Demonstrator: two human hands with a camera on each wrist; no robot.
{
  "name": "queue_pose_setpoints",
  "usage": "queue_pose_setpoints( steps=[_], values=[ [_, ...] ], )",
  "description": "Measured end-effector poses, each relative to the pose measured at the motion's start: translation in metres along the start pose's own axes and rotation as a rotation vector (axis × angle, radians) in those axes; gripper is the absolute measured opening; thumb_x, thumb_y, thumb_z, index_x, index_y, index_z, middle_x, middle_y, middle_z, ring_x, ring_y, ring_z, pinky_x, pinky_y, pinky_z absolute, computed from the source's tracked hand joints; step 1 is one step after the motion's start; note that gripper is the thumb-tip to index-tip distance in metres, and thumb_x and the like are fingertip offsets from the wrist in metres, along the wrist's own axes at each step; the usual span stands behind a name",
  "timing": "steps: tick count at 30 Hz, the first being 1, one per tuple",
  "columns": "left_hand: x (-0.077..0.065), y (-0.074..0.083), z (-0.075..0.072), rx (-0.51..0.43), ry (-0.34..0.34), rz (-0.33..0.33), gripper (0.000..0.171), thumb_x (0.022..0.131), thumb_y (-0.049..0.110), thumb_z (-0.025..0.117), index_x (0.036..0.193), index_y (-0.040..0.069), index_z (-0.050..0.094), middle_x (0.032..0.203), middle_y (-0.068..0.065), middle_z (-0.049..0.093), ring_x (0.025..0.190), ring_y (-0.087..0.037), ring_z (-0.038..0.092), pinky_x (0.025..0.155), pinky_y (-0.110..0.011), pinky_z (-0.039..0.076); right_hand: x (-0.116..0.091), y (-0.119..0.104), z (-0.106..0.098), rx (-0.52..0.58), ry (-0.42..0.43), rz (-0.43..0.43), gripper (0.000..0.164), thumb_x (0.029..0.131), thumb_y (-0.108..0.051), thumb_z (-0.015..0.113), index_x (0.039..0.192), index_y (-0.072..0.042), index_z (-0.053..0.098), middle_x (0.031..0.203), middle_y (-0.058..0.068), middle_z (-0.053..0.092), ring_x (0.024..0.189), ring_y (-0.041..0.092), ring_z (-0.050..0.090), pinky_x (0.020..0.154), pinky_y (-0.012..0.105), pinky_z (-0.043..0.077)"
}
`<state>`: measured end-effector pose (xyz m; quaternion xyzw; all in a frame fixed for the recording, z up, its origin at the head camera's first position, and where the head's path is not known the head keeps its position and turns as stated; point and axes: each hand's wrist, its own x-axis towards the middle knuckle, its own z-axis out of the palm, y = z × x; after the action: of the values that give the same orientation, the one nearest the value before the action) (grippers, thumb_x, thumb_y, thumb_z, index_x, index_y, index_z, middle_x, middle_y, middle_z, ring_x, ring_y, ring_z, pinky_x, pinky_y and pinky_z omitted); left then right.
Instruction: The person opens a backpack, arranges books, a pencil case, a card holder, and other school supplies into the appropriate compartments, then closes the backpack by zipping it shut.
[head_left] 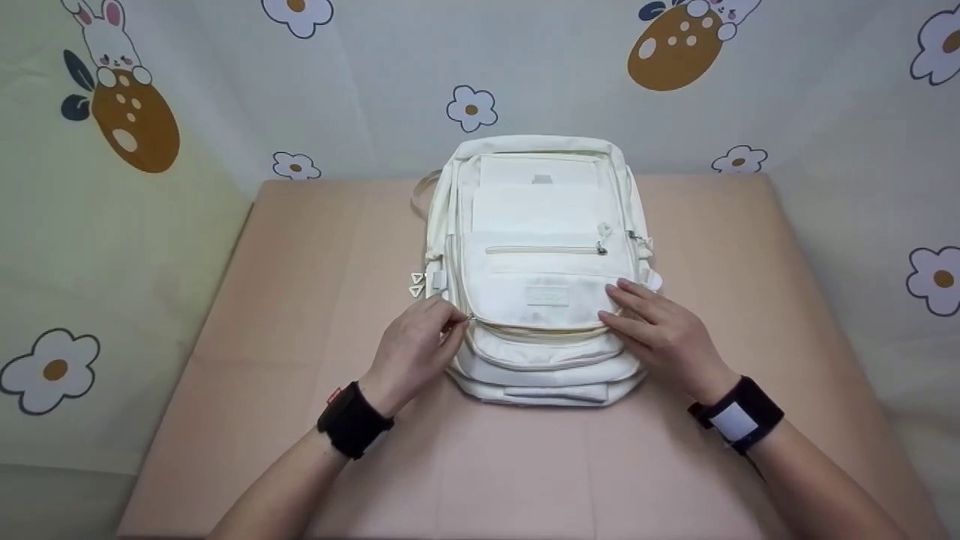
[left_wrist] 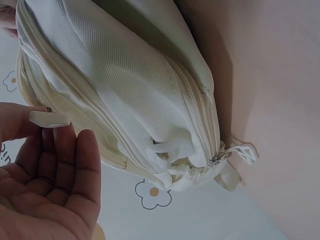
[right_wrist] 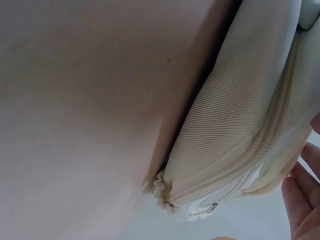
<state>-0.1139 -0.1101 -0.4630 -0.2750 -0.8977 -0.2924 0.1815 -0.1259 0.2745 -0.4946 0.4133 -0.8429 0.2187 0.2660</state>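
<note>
A cream-white backpack [head_left: 544, 217] lies front side up, its top toward the back. Between thumb and forefinger, my left hand [head_left: 420, 337] pinches a pale zipper pull [left_wrist: 49, 119] at the left side of the front pocket. That pocket's zipper [head_left: 540, 330] is parted along the lower curve, leaving a gap there. My right hand [head_left: 671, 337] rests on the pocket's lower right edge with its fingers extended. In the right wrist view, the fingertips [right_wrist: 295, 187] lie along the pocket edge, and part of that hand is out of frame.
Under the backpack is a pinkish-tan tabletop [head_left: 315, 300]. A light cloth [head_left: 375, 82] printed with flowers and rabbits hangs behind and at both sides. White triangular zipper pulls [head_left: 417, 285] stick out at the backpack's left, and a strap loop [head_left: 421, 191] shows above them.
</note>
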Motion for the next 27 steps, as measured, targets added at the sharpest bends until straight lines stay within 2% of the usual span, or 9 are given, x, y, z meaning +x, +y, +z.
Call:
queue_pose_setpoints(
  steps=[4,8,11,15,20,27],
  values=[
    [-0.001,0.005,0.001,0.017,-0.002,0.008,0.012,0.088,0.004,0.075,0.092,0.011,0.066,0.085,0.004,0.062,0.076,-0.013,0.056,0.064,-0.027,0.049,0.0,0.0,0.001,-0.001,0.014,-0.002,0.04,0.083,-0.001,0.08,0.121,-0.01,0.076,0.142,0.013,0.06,0.13,0.036,0.057,0.108,0.042,0.045],
    [-0.003,0.016,0.005,0.046,0.012,0.07,0.014,0.086,0.004,0.076,0.09,0.012,0.066,0.081,0.005,0.06,0.072,-0.011,0.054,0.059,-0.026,0.047,-0.001,0.001,0.004,0.016,0.042,-0.008,0.031,0.089,-0.006,0.074,0.12,-0.011,0.077,0.141,0.013,0.062,0.129,0.036,0.058,0.113,0.033,0.039],
    [-0.003,0.026,0.011,0.068,0.021,0.119,0.015,0.086,0.004,0.076,0.089,0.013,0.065,0.079,0.005,0.059,0.069,-0.011,0.054,0.057,-0.026,0.046,-0.002,0.002,0.006,0.018,0.053,-0.01,0.029,0.091,-0.008,0.071,0.119,-0.011,0.078,0.14,0.013,0.062,0.129,0.036,0.058,0.114,0.03,0.036],
    [0.001,0.037,0.019,0.072,0.012,0.15,0.013,0.087,0.004,0.075,0.089,0.014,0.067,0.079,0.005,0.061,0.069,-0.011,0.056,0.057,-0.026,0.047,-0.002,0.002,0.006,0.011,0.042,-0.005,0.029,0.091,-0.009,0.071,0.119,-0.011,0.077,0.14,0.012,0.062,0.13,0.036,0.058,0.115,0.029,0.035],
    [0.007,0.051,0.033,0.092,0.041,0.21,0.01,0.088,0.003,0.072,0.086,0.012,0.067,0.077,0.004,0.061,0.066,-0.013,0.057,0.055,-0.027,0.047,-0.001,0.001,0.006,0.008,0.041,-0.004,0.029,0.091,-0.008,0.072,0.119,-0.011,0.077,0.141,0.013,0.061,0.13,0.036,0.057,0.115,0.029,0.036],
    [0.016,0.064,0.049,0.236,0.024,0.271,0.013,0.093,0.006,0.066,0.081,0.01,0.064,0.072,0.002,0.055,0.061,-0.015,0.052,0.053,-0.027,0.042,-0.002,-0.001,0.006,0.007,0.036,0.008,0.033,0.088,-0.004,0.076,0.12,-0.011,0.077,0.142,0.013,0.06,0.132,0.035,0.056,0.114,0.031,0.037]
  ],
)
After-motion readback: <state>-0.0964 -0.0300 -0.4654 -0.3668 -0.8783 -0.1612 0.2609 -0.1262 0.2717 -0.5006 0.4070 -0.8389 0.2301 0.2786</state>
